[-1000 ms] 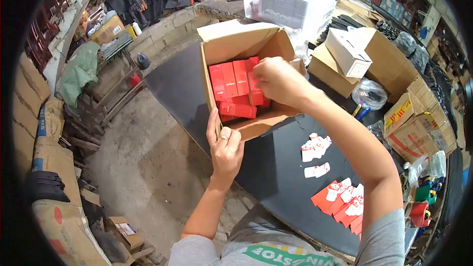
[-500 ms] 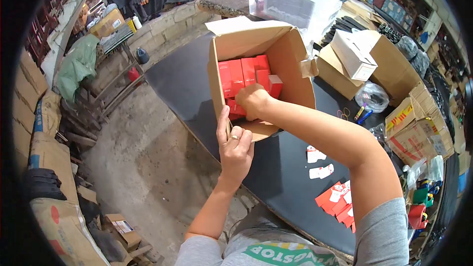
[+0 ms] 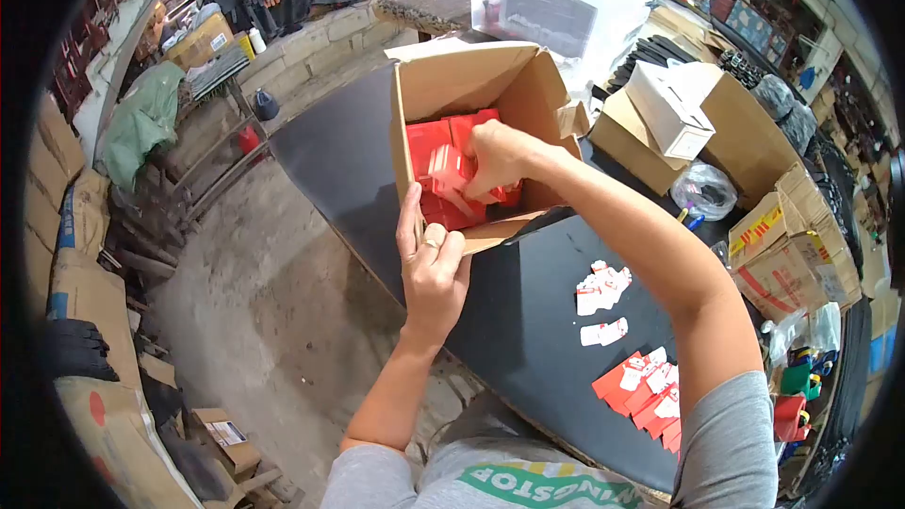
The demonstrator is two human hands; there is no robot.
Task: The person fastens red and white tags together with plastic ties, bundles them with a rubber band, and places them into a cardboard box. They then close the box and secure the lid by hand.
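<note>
An open cardboard box (image 3: pixel 471 75) stands on the dark table, with several small red boxes (image 3: pixel 429 139) packed inside. My left hand (image 3: pixel 436 269) holds its near-left edge, index finger laid up along the outside and the other fingers curled. Reaching over the near side, my right hand (image 3: pixel 501 158) is inside the box, its fingers closed around a tilted red box (image 3: pixel 451 168). That red box is slightly blurred, and part of it is behind my fingers. To the right on the table lie red cards with white tags (image 3: pixel 646 391) and small piles of white tags (image 3: pixel 601 287).
A clear plastic bin (image 3: pixel 556 9) stands behind the box. At right are another open carton with a white box (image 3: pixel 667 108), a roll of clear plastic (image 3: pixel 703 190) and a torn carton (image 3: pixel 797 250). The dark table (image 3: pixel 330 146) curves along the concrete floor.
My right hand has risen and shifted slightly right inside the carton, tilting a red box up. The view has moved a little; my left hand stays on the carton's edge.
</note>
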